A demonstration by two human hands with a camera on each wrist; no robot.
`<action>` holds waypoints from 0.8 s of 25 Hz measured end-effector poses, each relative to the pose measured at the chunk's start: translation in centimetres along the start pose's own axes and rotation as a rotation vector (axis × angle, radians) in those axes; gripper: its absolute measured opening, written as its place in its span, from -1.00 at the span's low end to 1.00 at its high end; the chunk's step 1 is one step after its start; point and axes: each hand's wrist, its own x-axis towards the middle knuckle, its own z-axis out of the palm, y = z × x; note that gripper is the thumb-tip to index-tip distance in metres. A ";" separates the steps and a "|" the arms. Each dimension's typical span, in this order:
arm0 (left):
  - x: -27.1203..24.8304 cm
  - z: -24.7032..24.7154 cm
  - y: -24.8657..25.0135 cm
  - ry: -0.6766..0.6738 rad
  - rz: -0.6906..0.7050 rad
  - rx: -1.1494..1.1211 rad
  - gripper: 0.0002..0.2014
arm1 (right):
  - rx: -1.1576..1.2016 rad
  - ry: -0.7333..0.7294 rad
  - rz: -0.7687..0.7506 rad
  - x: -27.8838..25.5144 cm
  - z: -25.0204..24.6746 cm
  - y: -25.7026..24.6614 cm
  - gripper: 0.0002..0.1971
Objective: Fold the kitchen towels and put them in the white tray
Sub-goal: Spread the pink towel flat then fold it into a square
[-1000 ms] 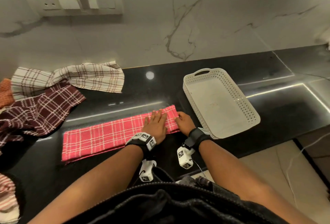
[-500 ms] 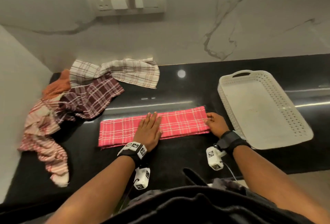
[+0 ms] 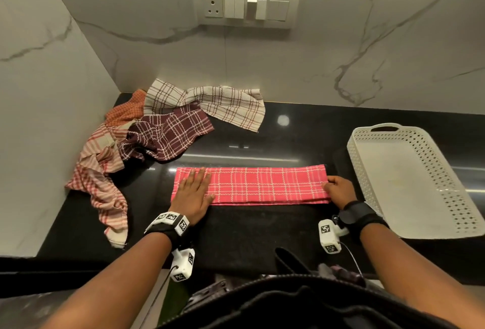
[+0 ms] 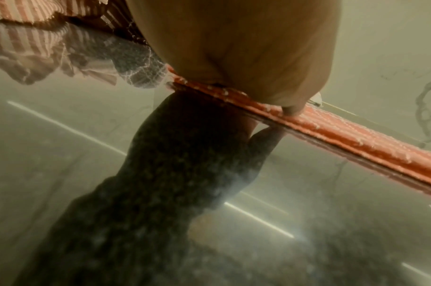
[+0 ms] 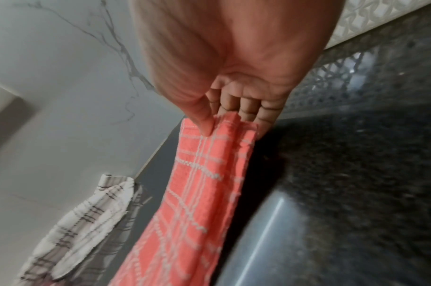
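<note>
A pink checked towel (image 3: 262,184) lies folded into a long strip on the black counter (image 3: 249,231). My left hand (image 3: 193,192) presses flat on its left end, fingers straight. My right hand (image 3: 338,190) grips the strip's right end (image 5: 209,154), thumb (image 5: 204,120) on top and fingers curled under the edge. In the left wrist view the palm (image 4: 246,48) rests on the towel's near edge (image 4: 356,139). The white perforated tray (image 3: 430,160) stands at the right, with nothing in it.
A heap of unfolded towels sits at the back left: cream checked (image 3: 217,103), maroon checked (image 3: 168,134), orange (image 3: 126,110) and red-striped (image 3: 102,184). Marble walls close the left and back. A switch panel (image 3: 246,7) is on the back wall.
My left hand slid leftward along the pink strip from near its right end to its left end. My right hand stayed at the right end. The head view swung left.
</note>
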 end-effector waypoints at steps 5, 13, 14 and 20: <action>0.3 -0.7 -0.3 -0.019 -0.013 -0.162 0.04 | 0.232 0.033 -0.090 -2.7 0.2 -6.2 -0.82; -0.4 -7.3 2.9 0.125 -0.044 -0.996 -0.32 | 0.354 -0.303 -0.302 -9.7 9.9 -19.2 -0.92; -0.1 -7.7 3.0 0.094 -0.095 -1.138 -0.31 | 0.305 -0.316 -0.342 -10.1 11.9 -19.8 -0.93; -0.3 -7.6 -0.1 0.171 -0.242 -1.315 -0.64 | 0.071 -0.566 -0.475 -12.2 20.2 -19.4 -0.86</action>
